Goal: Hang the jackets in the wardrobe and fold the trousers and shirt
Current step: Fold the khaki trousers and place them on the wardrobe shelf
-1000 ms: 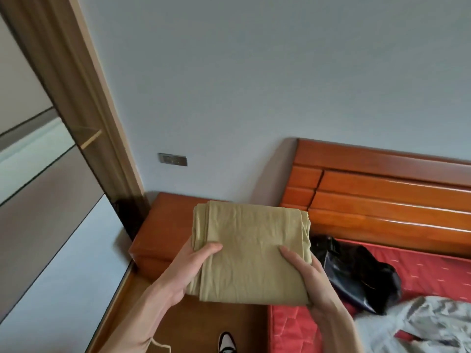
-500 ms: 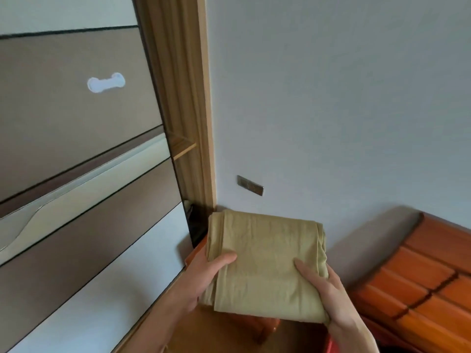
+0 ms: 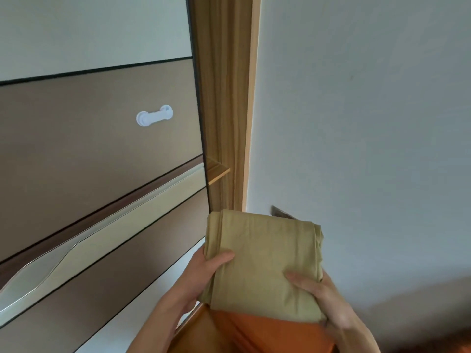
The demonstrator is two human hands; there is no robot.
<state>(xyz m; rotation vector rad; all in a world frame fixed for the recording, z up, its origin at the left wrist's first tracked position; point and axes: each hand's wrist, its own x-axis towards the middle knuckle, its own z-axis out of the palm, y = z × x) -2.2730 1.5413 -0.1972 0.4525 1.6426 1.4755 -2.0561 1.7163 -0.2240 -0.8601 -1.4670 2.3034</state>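
Now a folded khaki garment (image 3: 265,266), judged to be the trousers, is held in the air in front of the wardrobe (image 3: 102,149). It is gripped at its lower corners: the left hand (image 3: 201,273) has its thumb laid over the top of the cloth and its fingers underneath, while the right hand (image 3: 323,299) pinches the opposite corner in the same way. The bundle hangs above an orange-brown bedside table (image 3: 254,335) and just before the wardrobe's wooden side panel (image 3: 224,98). A sliding door (image 3: 102,205) with a white handle (image 3: 154,115) is seen drawn almost to that panel, and only a sliver of an inner shelf (image 3: 216,171) is shown in the gap. Folding appears finished; the putting-away step is judged to be in hand. Next, one hand would probably have to be freed so the door can be slid aside, with the bundle kept flat to preserve its folds.
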